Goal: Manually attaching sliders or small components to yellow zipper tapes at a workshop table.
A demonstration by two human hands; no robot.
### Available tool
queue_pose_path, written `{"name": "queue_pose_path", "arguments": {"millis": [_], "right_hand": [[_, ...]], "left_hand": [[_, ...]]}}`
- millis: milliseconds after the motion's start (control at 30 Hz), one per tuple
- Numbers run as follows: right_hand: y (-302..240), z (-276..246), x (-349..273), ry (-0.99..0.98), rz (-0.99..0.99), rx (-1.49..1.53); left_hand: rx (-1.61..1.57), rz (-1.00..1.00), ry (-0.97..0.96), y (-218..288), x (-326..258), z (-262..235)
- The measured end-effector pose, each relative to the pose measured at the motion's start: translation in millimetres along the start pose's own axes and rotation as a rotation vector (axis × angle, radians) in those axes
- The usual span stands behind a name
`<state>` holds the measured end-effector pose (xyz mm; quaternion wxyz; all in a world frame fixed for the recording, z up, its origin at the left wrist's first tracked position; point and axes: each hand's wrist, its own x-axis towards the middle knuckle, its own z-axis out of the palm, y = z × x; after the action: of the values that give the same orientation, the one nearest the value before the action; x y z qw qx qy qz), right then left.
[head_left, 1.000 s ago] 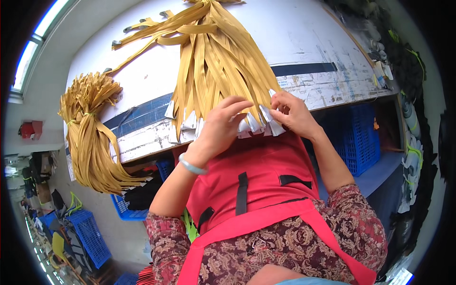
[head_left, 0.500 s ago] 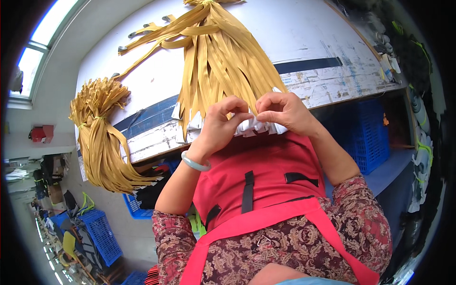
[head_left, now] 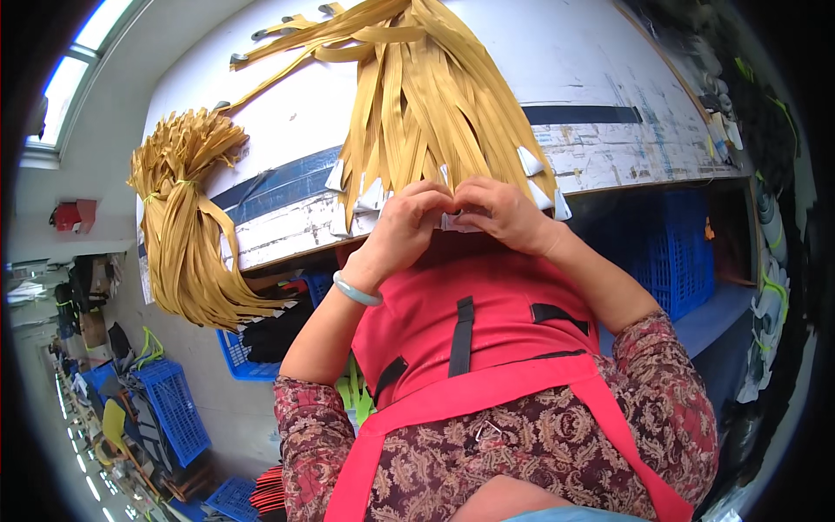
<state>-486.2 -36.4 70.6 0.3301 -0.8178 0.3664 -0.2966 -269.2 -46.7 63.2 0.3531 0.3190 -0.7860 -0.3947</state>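
While the person's left hand (head_left: 404, 228) and right hand (head_left: 506, 214) meet, narrowly curled, at the near edge of the table (head_left: 570, 56), whether either grips the half-hidden white tip (head_left: 459, 224) cannot be told. Yellow straps (head_left: 444, 104) fan out beyond, upper end cut off; another bundle (head_left: 187, 252) overhangs the near left corner.

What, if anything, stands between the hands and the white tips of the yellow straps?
Nothing visible: the left hand and right hand are at the white tips of the straps; their exact grip is hidden.
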Motion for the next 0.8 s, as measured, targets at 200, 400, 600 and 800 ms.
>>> {"name": "queue_pose_path", "arguments": {"millis": [200,400,600,800], "right_hand": [[-6,-7,4,-0.040,0.105,0.210],[-18,-24,22,-0.071,0.258,0.671],[-34,-42,44,-0.157,0.304,0.766],[-36,-39,43,-0.080,0.273,0.711]], "left_hand": [[-0.156,-0.098,-0.057,11,0,-14],[-0.305,-0.157,-0.002,20,10,-26],[-0.654,-0.189,0.038,22,16,-37],[-0.773,-0.265,0.125,22,14,-28]]}}
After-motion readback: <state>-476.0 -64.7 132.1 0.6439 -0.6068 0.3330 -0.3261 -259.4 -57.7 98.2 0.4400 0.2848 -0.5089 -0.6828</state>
